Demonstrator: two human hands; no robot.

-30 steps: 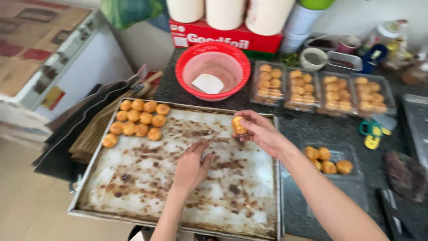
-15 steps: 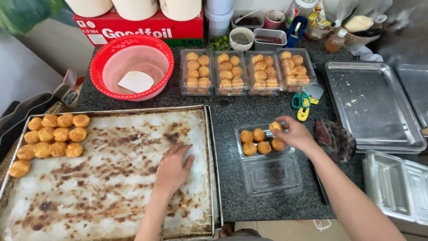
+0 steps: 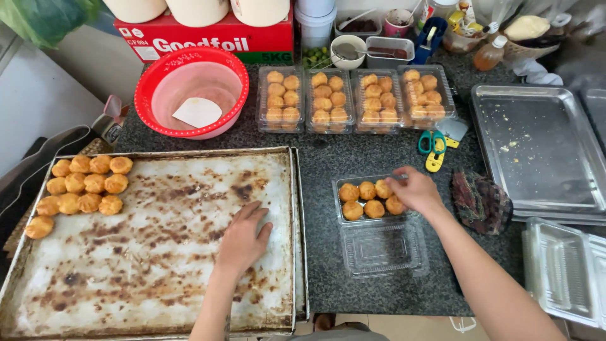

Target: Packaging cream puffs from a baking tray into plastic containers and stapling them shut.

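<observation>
My left hand [image 3: 243, 237] rests flat, fingers spread, on the stained paper of a big baking tray [image 3: 298, 208]. A cluster of golden pastry balls [image 3: 82, 189] lies at the tray's far left. My right hand [image 3: 413, 189] reaches into an open clear plastic clamshell box [image 3: 382, 249] on the dark counter, its fingertips on a pastry ball [image 3: 396, 204] at the right end of the several balls inside. The box's lid lies open toward me.
Several filled clear boxes of pastry balls [image 3: 353, 98] line the back. A red bowl [image 3: 191, 91] with a white scraper stands at back left, before a red carton. Scissors [image 3: 432, 148], a dark cloth [image 3: 480, 202], metal trays [image 3: 536, 151] and stacked boxes [image 3: 568, 271] lie right.
My right hand carried a pastry ball from over the tray to the clamshell box and set it among the others. The view swung right. My left hand stayed on the tray.
</observation>
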